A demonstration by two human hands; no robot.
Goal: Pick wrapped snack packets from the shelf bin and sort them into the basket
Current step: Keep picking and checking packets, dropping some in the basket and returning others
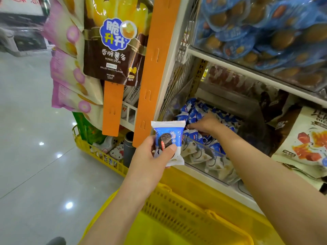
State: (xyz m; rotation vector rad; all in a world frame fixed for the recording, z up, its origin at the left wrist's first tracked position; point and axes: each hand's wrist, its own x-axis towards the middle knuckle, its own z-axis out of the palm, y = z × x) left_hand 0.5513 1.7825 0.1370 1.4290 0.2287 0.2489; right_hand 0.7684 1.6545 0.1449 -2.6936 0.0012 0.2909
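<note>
Left hand (154, 154): grips one blue-and-white snack packet (168, 138) upright, just off the shelf bin's (203, 145) front left corner, above the yellow basket's (177, 206) far rim.
Right hand (206, 123): fingers down among the piled packets (192, 110) in the bin; grip cannot be told.

Right hand (205, 125): fingertips buried among bin packets (192, 110); I can't tell whether it grips one. Left hand (150, 156): most fingers hidden behind held packet (168, 138); I see thumb on front. Basket (185, 206): near part cut off by bottom edge. Blue packs (256, 32) on upper shelf blurred, print unreadable to me. Orange-print bag (306, 138) cut off at right edge. Fine print low on potato-stick bag (113, 50) too small to read.
</note>
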